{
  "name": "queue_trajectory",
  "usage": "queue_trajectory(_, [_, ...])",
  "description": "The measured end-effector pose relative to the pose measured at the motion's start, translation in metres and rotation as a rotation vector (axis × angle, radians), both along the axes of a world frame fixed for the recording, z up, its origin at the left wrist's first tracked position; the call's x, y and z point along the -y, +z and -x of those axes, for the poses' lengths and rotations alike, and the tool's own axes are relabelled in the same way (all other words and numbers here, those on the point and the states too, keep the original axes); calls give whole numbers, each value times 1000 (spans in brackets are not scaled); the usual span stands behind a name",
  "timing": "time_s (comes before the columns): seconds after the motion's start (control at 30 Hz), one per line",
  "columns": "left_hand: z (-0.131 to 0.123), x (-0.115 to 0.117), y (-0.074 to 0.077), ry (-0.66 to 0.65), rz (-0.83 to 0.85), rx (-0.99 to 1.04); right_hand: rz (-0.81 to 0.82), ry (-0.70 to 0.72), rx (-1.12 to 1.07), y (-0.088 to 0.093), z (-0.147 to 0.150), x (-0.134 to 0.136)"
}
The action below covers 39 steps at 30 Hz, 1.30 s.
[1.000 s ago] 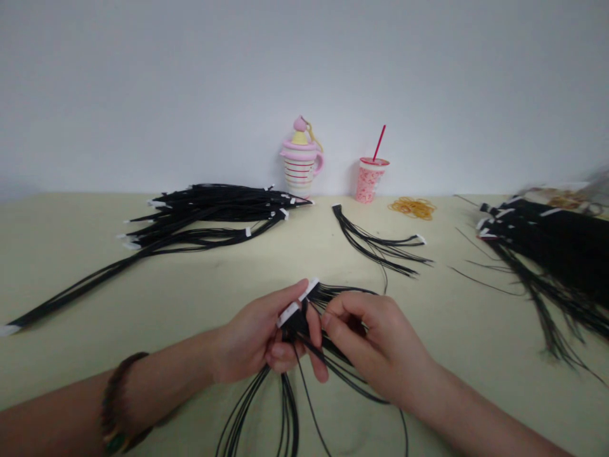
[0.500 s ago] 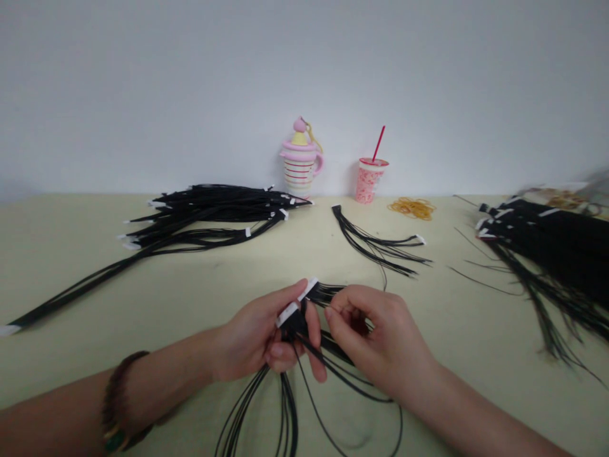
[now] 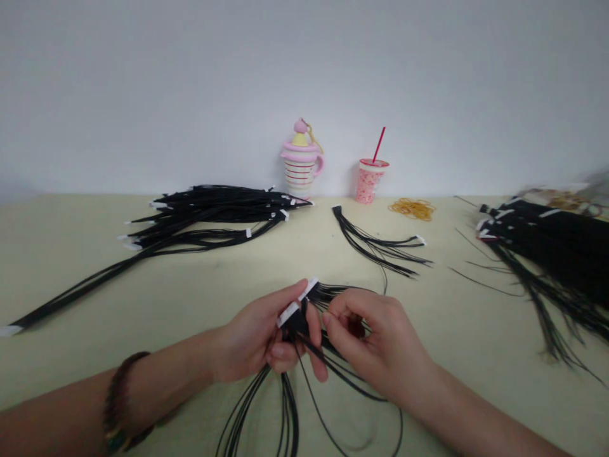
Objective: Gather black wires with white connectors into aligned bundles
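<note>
My left hand (image 3: 273, 333) is closed around a black wire harness, with its thumb and fingers at two white-edged connectors. The nearer connector (image 3: 291, 315) sits across the fingers, and the farther connector (image 3: 309, 289) lies by the thumb tip. Black wires (image 3: 290, 412) hang down below the palm and also run off to the right. Close beside the connectors, my right hand (image 3: 368, 336) pinches thumb and forefinger together, apparently on one thin wire of the harness. The exact spot of the pinch is partly hidden.
A pile of black wire harnesses (image 3: 214, 212) lies back left, another (image 3: 561, 247) at the right. One short harness (image 3: 371, 241) rests in the middle. Behind stand a striped toy teapot (image 3: 299, 168) and a pink cup with a straw (image 3: 370, 181), beside yellow rubber bands (image 3: 413, 208).
My right hand has shifted very slightly down and left, still pinching near the connectors. My left hand keeps the same hold.
</note>
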<state>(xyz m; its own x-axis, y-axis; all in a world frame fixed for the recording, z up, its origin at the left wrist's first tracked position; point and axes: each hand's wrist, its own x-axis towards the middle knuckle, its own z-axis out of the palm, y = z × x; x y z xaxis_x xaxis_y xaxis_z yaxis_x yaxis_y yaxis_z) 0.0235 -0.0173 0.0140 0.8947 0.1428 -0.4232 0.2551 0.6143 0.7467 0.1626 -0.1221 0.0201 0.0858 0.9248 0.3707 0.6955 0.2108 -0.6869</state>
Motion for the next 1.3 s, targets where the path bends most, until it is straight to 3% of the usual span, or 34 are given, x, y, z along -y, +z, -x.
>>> queue_trajectory(0.2, [1, -1, 0, -9, 9, 3, -30, 72, -22, 2, -1, 1])
queue_trajectory(0.97, [-1, -2, 0, -25, 11, 14, -15, -4, -37, 4, -1, 1])
queue_trajectory(1.3, [-1, -1, 0, -40, -35, 25, -18, 68, 6, 2, 0, 0])
